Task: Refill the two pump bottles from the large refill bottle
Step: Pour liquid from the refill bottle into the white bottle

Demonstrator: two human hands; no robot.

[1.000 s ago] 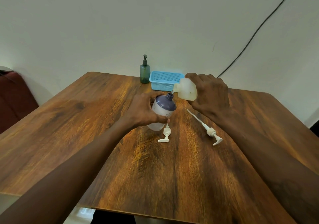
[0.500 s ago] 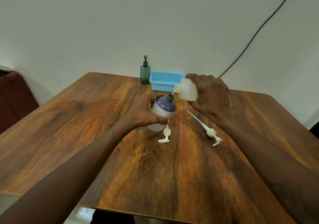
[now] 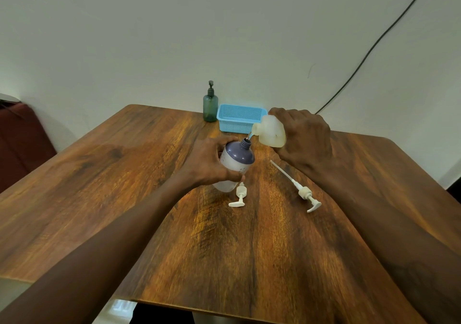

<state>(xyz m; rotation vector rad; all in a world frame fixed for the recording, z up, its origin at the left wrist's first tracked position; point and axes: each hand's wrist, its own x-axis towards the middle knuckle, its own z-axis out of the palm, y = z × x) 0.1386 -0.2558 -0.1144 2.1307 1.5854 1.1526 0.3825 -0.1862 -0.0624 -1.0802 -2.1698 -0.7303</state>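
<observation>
Your right hand (image 3: 305,136) tips the translucent refill bottle (image 3: 270,131) into the purple-topped pump bottle (image 3: 235,162), gripped mid-worktop by your left hand's (image 3: 208,162) fingers; the green bottle (image 3: 210,106) at the far edge waits.

You face a pale plain wall (image 3: 149,36) crossed by a dark cable (image 3: 389,26); a maroon seat (image 3: 17,139) stands beside the wooden table (image 3: 237,261).

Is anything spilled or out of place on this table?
No spill shows on the table. Two pump heads lie loose on it, removed for refilling. The purple-topped bottle is held tilted in the left hand under the refill bottle.
</observation>
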